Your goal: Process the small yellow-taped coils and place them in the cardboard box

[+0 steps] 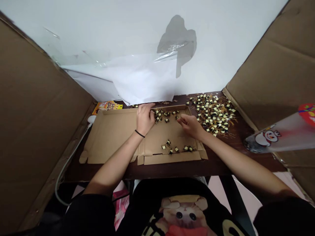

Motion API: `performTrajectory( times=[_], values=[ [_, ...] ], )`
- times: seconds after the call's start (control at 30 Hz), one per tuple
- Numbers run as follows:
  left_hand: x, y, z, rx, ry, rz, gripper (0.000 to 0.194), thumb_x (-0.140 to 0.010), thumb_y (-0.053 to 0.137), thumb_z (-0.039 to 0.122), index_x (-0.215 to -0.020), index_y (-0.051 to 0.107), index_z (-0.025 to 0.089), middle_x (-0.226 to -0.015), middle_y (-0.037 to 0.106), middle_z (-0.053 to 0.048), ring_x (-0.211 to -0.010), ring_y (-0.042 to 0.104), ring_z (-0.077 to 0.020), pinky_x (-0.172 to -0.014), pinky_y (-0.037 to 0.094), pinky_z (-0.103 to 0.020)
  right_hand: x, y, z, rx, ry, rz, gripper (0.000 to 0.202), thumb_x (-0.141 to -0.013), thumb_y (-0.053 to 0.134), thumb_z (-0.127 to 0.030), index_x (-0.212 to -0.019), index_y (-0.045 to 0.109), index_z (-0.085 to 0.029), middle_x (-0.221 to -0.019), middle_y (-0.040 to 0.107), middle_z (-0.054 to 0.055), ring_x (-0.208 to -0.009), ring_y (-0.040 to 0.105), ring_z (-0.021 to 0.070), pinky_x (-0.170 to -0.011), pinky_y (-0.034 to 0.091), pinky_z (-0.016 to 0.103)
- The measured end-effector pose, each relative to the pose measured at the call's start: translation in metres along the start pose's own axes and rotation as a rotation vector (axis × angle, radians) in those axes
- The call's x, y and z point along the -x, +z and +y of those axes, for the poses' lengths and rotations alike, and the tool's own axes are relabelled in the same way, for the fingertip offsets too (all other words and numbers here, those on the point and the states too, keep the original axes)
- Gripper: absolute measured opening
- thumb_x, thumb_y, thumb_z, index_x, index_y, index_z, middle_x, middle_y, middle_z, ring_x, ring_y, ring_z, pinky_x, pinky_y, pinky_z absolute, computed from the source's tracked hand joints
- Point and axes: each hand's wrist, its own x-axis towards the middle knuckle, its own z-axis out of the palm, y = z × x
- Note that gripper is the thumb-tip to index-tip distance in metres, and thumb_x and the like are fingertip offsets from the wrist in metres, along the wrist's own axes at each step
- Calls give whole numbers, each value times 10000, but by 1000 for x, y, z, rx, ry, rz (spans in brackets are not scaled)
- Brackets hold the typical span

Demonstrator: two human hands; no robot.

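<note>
Small black parts with pale-yellow tops and thin copper-coloured wires, possibly little coils, form a loose group (159, 114) on the opened cardboard box (118, 134). My left hand (145, 117) rests at the left side of this group, fingers stretched out and thumb apart, beside the nearest parts. At the group's right end, my right hand (190, 125) has its fingers closed in a pinch; what they hold, if anything, is hidden. Nearer to me on the cardboard lie several more of these parts (176, 149).
A large heap of the same parts (214, 113) covers the table's back right. A clear cup with a red lid (283, 132) stands at the right. A yellow packet (108, 106) and a white cable (60, 173) are at the left. Cardboard walls (275, 65) flank the table.
</note>
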Motion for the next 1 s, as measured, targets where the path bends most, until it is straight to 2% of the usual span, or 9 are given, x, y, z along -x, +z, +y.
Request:
performTrajectory(
  times=[0.1,0.23,0.37,0.5,0.63,0.7,0.77,0.9,1.0],
  values=[
    [0,-5,1,78,-61,143,191,-866,517,188,-874,707,187,-1047,707,-74,-1054,560,-216,-973,436,-426,-1,-3,-3,-21,-22,-38,464,-871,415,-505,-555,215,-230,-478,263,-59,-449,280,90,-475,210,244],
    [1,-5,-2,231,-127,218,419,-855,522,194,-442,590,200,-916,741,-41,-1020,606,-191,-960,467,-417,1,-9,-8,-36,-31,-34,550,-886,328,-622,-520,283,-213,-459,282,-40,-439,332,92,-481,209,248],
    [6,2,0,414,-202,215,249,-759,506,84,-584,660,172,-968,741,-61,-988,669,-178,-861,544,-359,2,-5,-6,-73,75,-67,531,-898,278,-624,-552,325,-224,-440,348,-12,-501,540,154,-466,222,243],
    [11,2,12,572,-307,149,209,-795,492,134,-734,692,140,-1036,725,-97,-918,691,-167,-780,570,-304,1,2,-3,38,47,-131,464,-891,336,-535,-549,330,-221,-452,409,-1,-487,512,147,-495,233,255],
    [12,-7,25,408,-106,30,323,-883,473,260,-661,695,184,-930,730,-66,-895,659,-163,-834,521,-332,2,-3,-7,50,-65,-200,452,-897,397,-489,-560,454,-194,-506,496,0,-490,466,113,-514,292,245],
    [13,-10,31,305,16,-37,228,-860,545,326,-790,731,214,-790,700,-50,-825,613,-183,-818,484,-362,4,-7,-12,-65,-181,-289,299,-890,473,-396,-750,611,-171,-675,620,23,-601,550,119,-574,390,229],
    [15,-9,36,240,26,-84,206,-839,584,337,-937,724,221,-718,654,-45,-748,554,-190,-751,451,-354,7,-9,-16,-117,-313,-387,190,-868,511,-239,-974,656,-176,-856,663,45,-727,590,126,-684,466,248],
    [24,2,40,341,95,-255,294,-887,438,241,-767,707,238,-605,575,-41,-655,476,-182,-657,399,-325,13,-2,-16,-84,-491,-500,286,-799,591,-117,-1061,672,-197,-1003,627,82,-984,573,182,-883,490,352],
    [25,7,38,372,110,-222,334,-857,439,197,-611,661,240,-568,490,-34,-657,456,-183,-624,380,-314,17,6,-15,-55,-491,-513,221,-786,648,-139,-993,701,-195,-1005,610,93,-986,566,193,-894,488,364]
  ],
)
